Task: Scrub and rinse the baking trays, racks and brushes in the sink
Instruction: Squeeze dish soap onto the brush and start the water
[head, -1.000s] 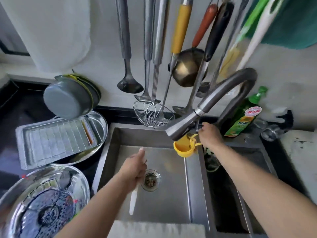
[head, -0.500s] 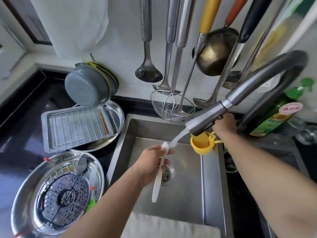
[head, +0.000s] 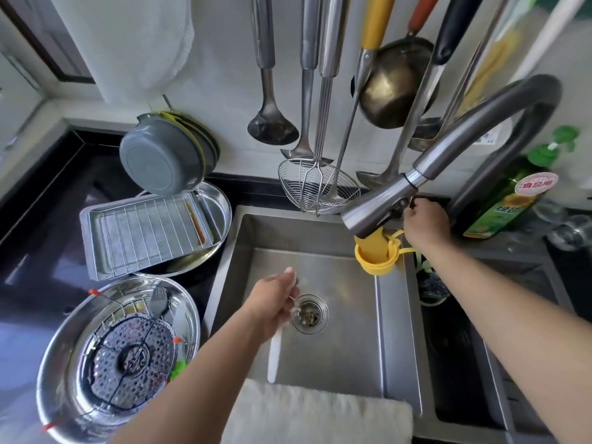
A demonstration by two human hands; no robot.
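left hand (head: 272, 302) clamped around white brush (head: 274, 357) above sink (head: 378, 331) drain, right hand (head: 424, 222) gripping faucet lever

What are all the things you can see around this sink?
Stainless steel sink basin: one, silver, centre.
Curved metal faucet: one, grey, over sink's right side.
White plastic brush: one, in left grip, above the drain.
Yellow plastic cup: one, under faucet head.
Rectangular steel baking tray with wire rack: one, silver, left counter.
Round steel pan with perforated steamer plate: one, near left.
Green oil bottle: one, right.
Left hand: grips brush.
Right hand: at faucet base.
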